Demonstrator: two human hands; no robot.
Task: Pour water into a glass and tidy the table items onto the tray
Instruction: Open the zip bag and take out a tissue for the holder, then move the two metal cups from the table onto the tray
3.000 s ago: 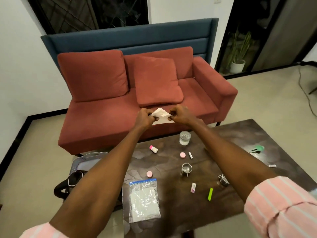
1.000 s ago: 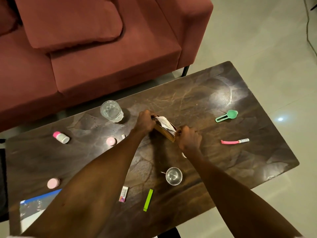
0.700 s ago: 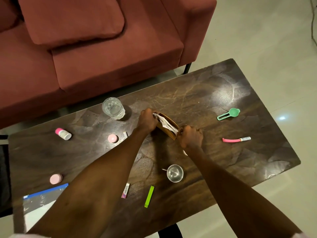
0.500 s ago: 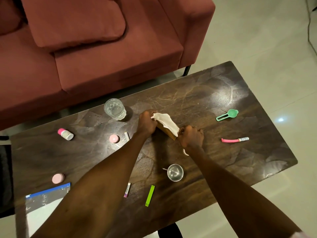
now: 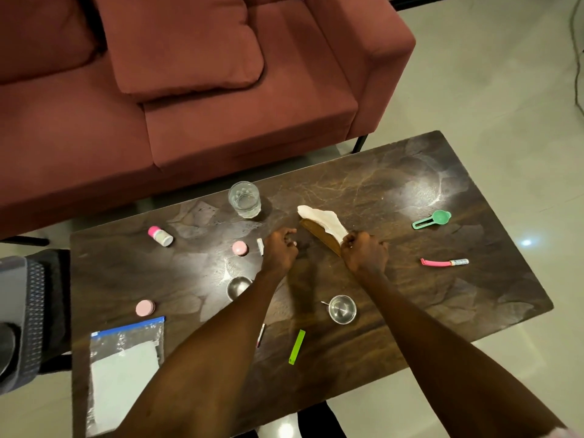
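Head view, water: the glass [image 5: 244, 199] stands on the surface [image 5: 474, 289] holding water, so pouring looks done.
Head view, hands: my right hand [image 5: 363, 255] grips the brown tray [image 5: 320, 237] with white tissue [image 5: 325, 221] on it; my left hand [image 5: 279, 249] hangs loosely curled, holding nothing.
Head view, left: pink-capped bottle [image 5: 160, 235], steel cup [image 5: 342, 309], green scoop [image 5: 431, 219] lie untidied.

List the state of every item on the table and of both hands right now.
glass: upright, holds water
brown holder: tilted, white tissue draped over it
right hand: grips the holder's near end
left hand: loosely curled, holds nothing
pink-capped bottle: on its side, capped
steel cup: upright, looks empty
zip bag: flat, white contents
green scoop: lying flat
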